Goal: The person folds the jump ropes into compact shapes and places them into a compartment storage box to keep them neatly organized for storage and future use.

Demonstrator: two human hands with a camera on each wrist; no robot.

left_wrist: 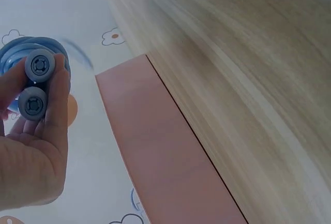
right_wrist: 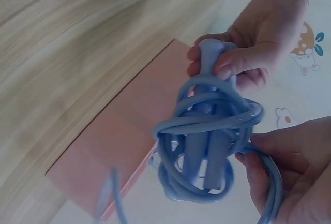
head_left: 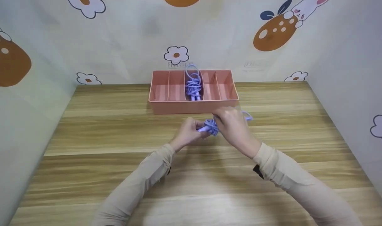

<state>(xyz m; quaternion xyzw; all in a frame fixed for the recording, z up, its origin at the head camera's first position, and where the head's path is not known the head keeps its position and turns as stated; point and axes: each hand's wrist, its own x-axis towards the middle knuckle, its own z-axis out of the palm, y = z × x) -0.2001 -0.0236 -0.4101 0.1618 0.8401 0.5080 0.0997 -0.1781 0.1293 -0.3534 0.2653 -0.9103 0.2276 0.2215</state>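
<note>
A blue jump rope (head_left: 212,126) is held up in front of the pink box, its cord wound in loops around its two handles. My left hand (head_left: 188,131) grips both handles (left_wrist: 40,65) together near their ends, thumb on one side and fingers on the other. On the other side of the bundle, my right hand (head_left: 234,130) pinches the cord (right_wrist: 273,182) between thumb and fingers. A loose loop of cord shows past the right hand in the head view. The right wrist view shows both handles lying side by side inside the windings.
Just beyond my hands stands a pink divided box (head_left: 191,108) on the wooden table (head_left: 115,135). A second wound blue jump rope (head_left: 194,86) lies in its middle compartment, one loop rising above the back rim. Patterned walls (head_left: 125,47) enclose the table's back and sides.
</note>
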